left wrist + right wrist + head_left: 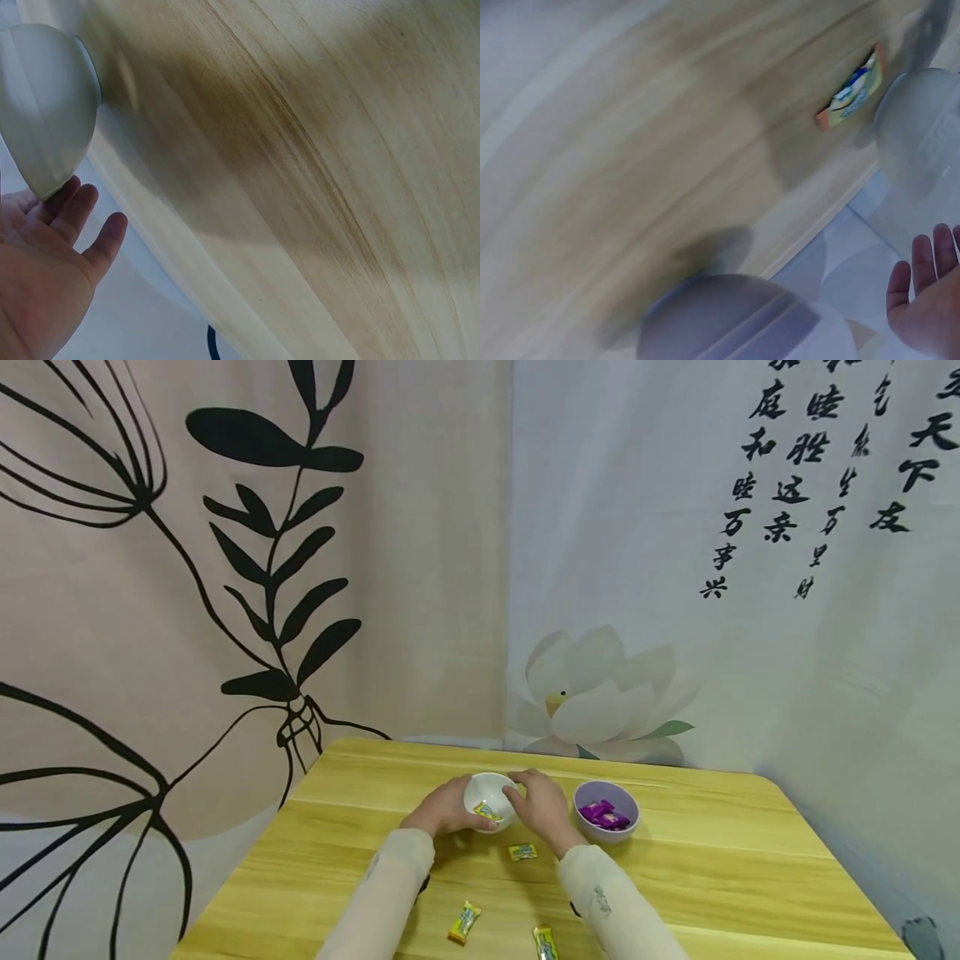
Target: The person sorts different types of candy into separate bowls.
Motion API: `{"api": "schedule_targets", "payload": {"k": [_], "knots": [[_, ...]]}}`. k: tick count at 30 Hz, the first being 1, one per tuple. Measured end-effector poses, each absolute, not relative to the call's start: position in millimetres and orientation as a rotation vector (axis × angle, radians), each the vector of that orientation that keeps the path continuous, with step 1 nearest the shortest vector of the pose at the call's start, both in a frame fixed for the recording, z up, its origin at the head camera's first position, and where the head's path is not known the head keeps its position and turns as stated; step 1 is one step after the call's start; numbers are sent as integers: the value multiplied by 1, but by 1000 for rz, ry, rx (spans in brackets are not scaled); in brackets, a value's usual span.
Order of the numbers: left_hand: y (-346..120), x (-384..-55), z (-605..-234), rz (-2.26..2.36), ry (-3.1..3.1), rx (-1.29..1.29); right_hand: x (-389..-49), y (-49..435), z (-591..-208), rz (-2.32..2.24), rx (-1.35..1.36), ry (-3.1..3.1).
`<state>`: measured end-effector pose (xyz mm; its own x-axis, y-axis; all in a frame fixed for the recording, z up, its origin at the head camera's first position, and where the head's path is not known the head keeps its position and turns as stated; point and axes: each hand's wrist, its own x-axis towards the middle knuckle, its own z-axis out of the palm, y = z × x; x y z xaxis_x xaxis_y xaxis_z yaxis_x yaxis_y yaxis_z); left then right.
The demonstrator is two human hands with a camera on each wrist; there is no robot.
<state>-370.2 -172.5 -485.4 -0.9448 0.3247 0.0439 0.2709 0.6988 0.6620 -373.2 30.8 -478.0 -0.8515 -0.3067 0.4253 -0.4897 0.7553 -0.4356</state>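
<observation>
A small white bowl (480,787) stands near the back of the table with a yellow-wrapped candy (486,811) in it. My left hand (448,808) holds it from the left, thumb at the near side and fingers behind. The left wrist view shows the left fingers (71,214) against the bowl's wall (49,101). At the bowl's right rim is my right hand (543,810), its fingers extended and no candy seen in them. In the right wrist view those fingers (924,262) look straight. Another yellow-wrapped candy (522,852) lies just in front of the bowl.
Right of the hands stands a light purple bowl (628,803) holding several purple-wrapped candies (604,815). Two more yellow candies lie nearer the front: one candy (464,922) at left, one candy (545,943) at right. A printed curtain (435,568) hangs behind the wooden table (750,860).
</observation>
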Motion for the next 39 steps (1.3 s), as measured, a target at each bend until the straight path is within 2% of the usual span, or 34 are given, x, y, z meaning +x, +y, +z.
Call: {"api": "schedule_targets", "payload": {"k": [14, 26, 39], "knots": [[-173, -373, -487, 1095, 2834, 549, -363, 59, -498, 932, 599, -2668], [-172, -372, -487, 1068, 2856, 485, -354, 76, -527, 900, 869, -2774], [-170, -373, -487, 1080, 2840, 482, -341, 80, -529, 619, 1002, -2773]]}}
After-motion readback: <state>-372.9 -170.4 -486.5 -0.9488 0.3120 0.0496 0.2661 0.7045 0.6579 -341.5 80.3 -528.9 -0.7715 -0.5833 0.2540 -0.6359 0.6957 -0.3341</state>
